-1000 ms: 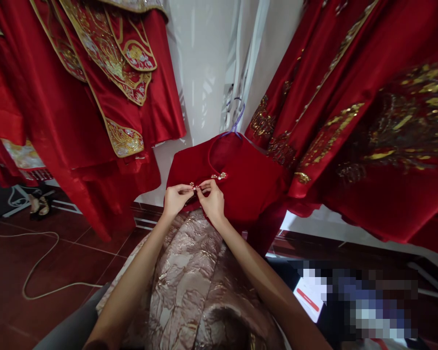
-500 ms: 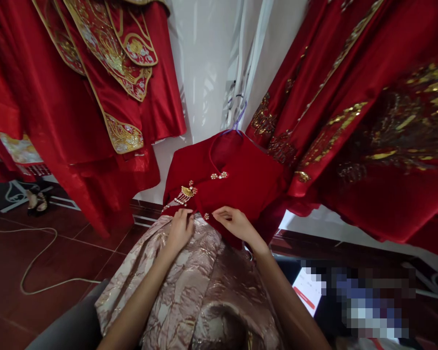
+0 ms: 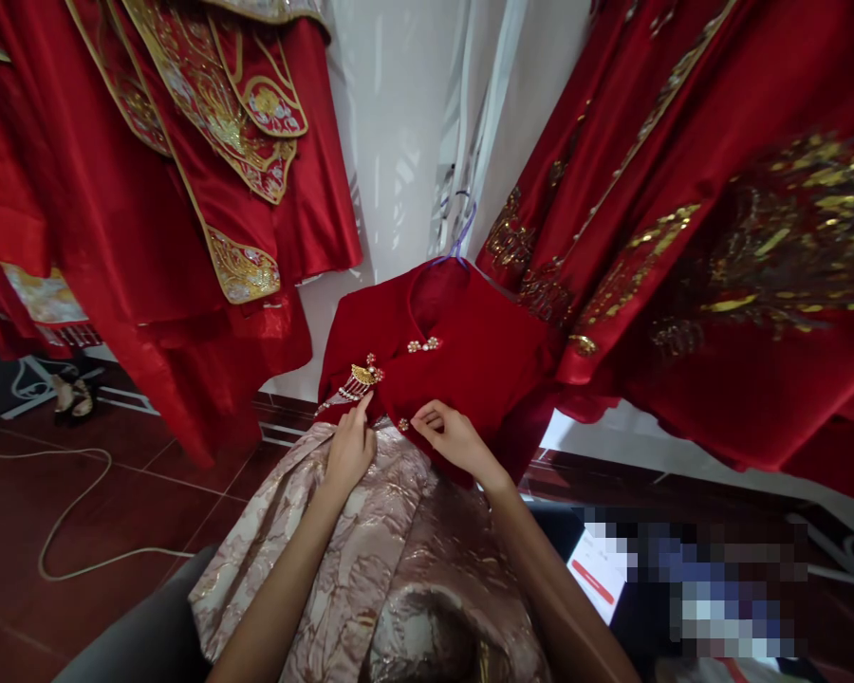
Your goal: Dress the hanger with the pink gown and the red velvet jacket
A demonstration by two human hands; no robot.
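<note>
A red velvet jacket point(image 3: 484, 351) hangs in front of me from a purple hanger point(image 3: 459, 237), above a pale pink-gold brocade skirt point(image 3: 391, 512) across my lap. My left hand point(image 3: 351, 451) rests at the jacket's lower edge, its index finger stretched toward a gold fan-shaped brooch point(image 3: 362, 375) with beaded tassels. The other fingers of that hand are bent over the brocade. My right hand point(image 3: 455, 438) is closed in a pinch beside a jewelled button point(image 3: 403, 424); what sits between its fingertips is too small to make out. Another jewelled clasp point(image 3: 423, 345) is at the collar.
Red embroidered garments point(image 3: 249, 171) hang at the left, and sequinned ones point(image 3: 683, 247) at the right. A lit phone screen point(image 3: 598, 574) is at lower right, beside a blurred-out patch. A pale cable point(image 3: 78, 512) and black shoes point(image 3: 75, 396) lie on the tiled floor.
My left index finger has straightened and moved up toward the brooch's tassels. My right hand stays beside the button, its fingers slightly more curled.
</note>
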